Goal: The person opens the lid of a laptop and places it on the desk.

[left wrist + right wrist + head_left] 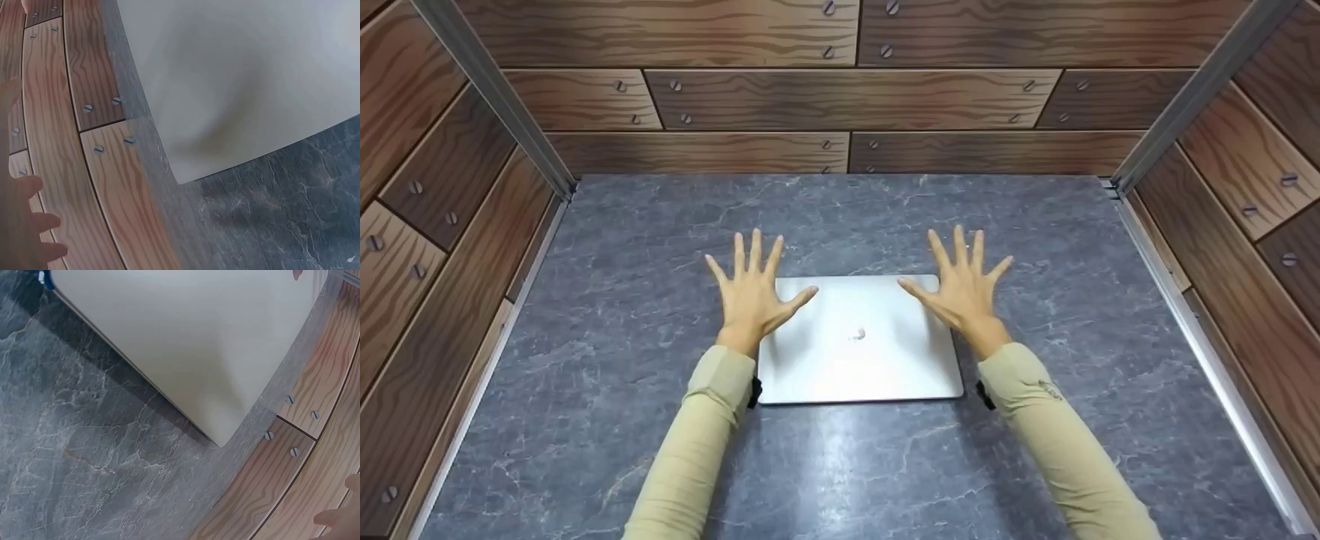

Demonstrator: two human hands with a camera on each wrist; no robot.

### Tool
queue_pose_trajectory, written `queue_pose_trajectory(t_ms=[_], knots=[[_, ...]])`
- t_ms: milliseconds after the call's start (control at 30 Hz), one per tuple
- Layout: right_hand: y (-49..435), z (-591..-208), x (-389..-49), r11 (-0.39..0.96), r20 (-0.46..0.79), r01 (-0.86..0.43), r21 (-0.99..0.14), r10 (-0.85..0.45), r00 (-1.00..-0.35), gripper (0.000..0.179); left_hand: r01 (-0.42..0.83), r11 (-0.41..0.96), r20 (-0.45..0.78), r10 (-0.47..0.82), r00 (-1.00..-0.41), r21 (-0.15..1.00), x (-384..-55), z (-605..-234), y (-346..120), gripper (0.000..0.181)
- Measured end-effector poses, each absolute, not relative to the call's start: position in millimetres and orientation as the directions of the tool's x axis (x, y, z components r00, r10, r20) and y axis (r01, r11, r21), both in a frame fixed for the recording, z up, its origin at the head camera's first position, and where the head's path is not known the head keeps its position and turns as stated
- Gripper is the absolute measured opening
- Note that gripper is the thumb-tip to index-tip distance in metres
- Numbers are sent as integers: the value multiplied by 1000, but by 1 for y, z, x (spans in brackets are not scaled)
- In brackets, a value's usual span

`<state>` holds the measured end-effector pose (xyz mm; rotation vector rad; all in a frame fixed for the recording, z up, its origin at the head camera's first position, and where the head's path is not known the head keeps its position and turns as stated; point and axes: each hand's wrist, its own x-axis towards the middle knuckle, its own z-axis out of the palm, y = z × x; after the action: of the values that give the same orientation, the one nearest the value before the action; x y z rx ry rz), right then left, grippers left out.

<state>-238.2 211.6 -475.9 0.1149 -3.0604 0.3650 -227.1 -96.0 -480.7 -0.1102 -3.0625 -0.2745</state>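
Note:
A closed silver laptop (859, 367) lies flat on the dark marbled tabletop, a small logo in the middle of its lid. Over its left far corner my left hand (750, 300) is spread palm down, the thumb reaching across the lid in the head view. My right hand (961, 295) mirrors it at the right far corner, fingers splayed and pointing away. Neither hand grips anything. The left wrist view has the laptop lid (242, 73) with spread fingertips at the left edge. In the right wrist view, the lid (191, 337) and its side edge show, with fingertips at lower right.
The marbled tabletop (607, 360) extends around the laptop. Wood-print panels (847, 97) wall it in at the back and both sides. Grey metal posts (502, 97) stand at the back corners, and a metal rail (1215, 382) runs along the right edge.

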Motion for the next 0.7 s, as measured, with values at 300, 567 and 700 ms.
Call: queue_pose_trajectory(t_ms=[300, 567, 700], knots=[[212, -479, -228, 967, 73, -96, -234, -81, -994, 90, 132, 972, 118, 110, -987, 196, -218, -482, -98, 91], [208, -483, -214, 945, 108, -165, -283, -140, -984, 82, 174, 956, 145, 143, -979, 235, -206, -489, -102, 84], [204, -485, -207, 934, 122, -201, -295, -171, -978, 79, 198, 943, 157, 160, -974, 266, -199, -492, -105, 80]])
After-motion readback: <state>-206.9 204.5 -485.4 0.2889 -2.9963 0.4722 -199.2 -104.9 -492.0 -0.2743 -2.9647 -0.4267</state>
